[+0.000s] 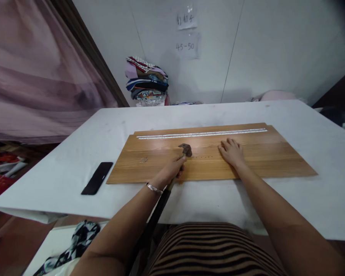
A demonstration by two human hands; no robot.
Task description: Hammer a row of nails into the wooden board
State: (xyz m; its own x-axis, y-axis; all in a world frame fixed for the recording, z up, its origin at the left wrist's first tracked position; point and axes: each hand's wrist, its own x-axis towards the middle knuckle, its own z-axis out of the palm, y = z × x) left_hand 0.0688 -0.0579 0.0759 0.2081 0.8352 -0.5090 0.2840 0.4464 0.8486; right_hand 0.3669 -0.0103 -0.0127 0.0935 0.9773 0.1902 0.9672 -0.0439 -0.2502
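My left hand (175, 168) is wrapped round the handle of a claw hammer (186, 149), close below its head. The dark lower handle slants back under my left forearm. The head is over the middle of a wooden board (264, 153), beside a short row of small dark dots (202, 156), nails or holes; I cannot tell which. My right hand (232, 152) rests flat on the board, to the right of that row, fingers a little apart and holding nothing. Several loose nails (143, 160) lie toward the board's left end.
Two white measuring strips (201, 134) run along the board's far side. A black phone (97, 178) lies on the white table (74, 134), left of the board. Folded cloths (147, 82) are stacked behind the table, by the wall. A pink curtain (40, 65) hangs at left.
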